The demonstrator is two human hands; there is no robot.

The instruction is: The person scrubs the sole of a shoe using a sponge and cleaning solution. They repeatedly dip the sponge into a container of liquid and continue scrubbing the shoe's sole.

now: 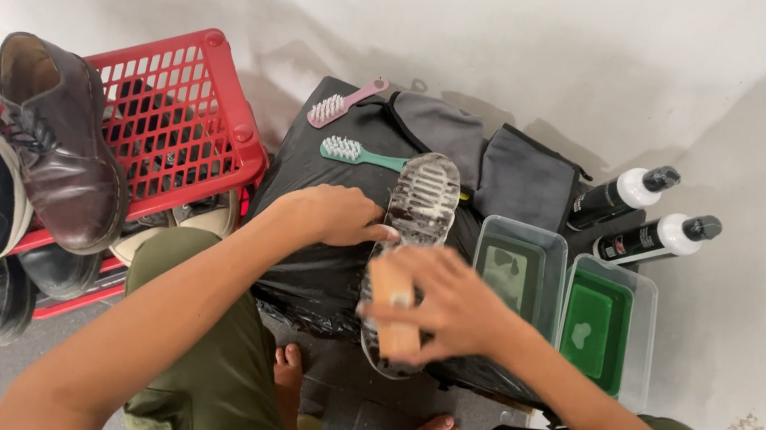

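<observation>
Left hand point(332, 215) closed on upturned shoe point(415, 240) at its 3 o'clock; right hand point(445, 305) grips wooden brush point(394, 313) on sole.

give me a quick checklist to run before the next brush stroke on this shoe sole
1. Left hand steadies the shoe, sole up: ok.
2. Right hand grips the wooden brush on the sole: ok.
3. Black sheet covers the surface under the shoe: ok.
4. Two water tubs beside the right hand, upright: ok.
5. Two bottles capped: ok.
6. Bristle wear on the brush: cannot tell, blurred.
</observation>
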